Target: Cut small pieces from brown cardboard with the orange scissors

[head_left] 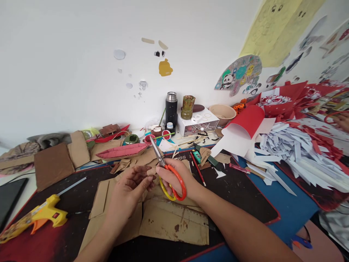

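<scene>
My left hand (133, 185) pinches a small piece of brown cardboard (151, 172) between thumb and fingers. Closed around a pair of scissors (178, 182) with red and yellow handles is my right hand (174, 176); its metal blades point up and away, close together. My right fingertips are beside the cardboard piece, and I cannot tell whether they touch it. Below both hands lie cardboard sheets (174, 222), one stained with brown spots. Small cardboard scraps (124, 165) lie just beyond my left hand.
On the left rests a yellow glue gun (46, 216). A pink boat-shaped piece (122, 151), a black flask (171, 111) and a white box (197, 122) stand toward the wall. White paper strips (289, 145) are heaped right. Another person's hand (342, 120) shows at the right edge.
</scene>
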Tool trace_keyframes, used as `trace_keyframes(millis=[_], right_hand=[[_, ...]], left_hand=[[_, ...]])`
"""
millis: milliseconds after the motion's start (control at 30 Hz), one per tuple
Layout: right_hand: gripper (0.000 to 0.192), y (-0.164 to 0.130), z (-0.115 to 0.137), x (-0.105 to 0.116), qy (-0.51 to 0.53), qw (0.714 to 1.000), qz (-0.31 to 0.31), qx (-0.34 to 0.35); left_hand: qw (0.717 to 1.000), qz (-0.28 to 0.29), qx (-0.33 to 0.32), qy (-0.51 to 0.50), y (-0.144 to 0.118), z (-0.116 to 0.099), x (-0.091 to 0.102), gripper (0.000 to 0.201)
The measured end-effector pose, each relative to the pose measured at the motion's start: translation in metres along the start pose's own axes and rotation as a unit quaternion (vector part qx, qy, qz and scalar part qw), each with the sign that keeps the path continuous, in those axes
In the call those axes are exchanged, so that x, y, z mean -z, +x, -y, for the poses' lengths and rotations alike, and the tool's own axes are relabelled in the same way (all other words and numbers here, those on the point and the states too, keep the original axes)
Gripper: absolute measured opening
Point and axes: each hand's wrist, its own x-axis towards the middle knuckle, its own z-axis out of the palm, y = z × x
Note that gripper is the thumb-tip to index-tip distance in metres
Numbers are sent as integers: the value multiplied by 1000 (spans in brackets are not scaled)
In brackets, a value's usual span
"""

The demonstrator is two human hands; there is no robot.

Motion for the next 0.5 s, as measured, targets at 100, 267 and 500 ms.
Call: trace_keyframes(millis=[100,267,500], right_hand=[[39,0,-2,0,-3,1000,1,0],[39,1,-5,1,4,1000,4,-6],[39,1,-3,0,11,1000,0,-5]], left_hand=[[999,-16,-18,28,-5,1,-3,35],[999,-14,-24,46,-7,2,-4,33],[1000,-7,-3,5,0,-1,-1,38]])
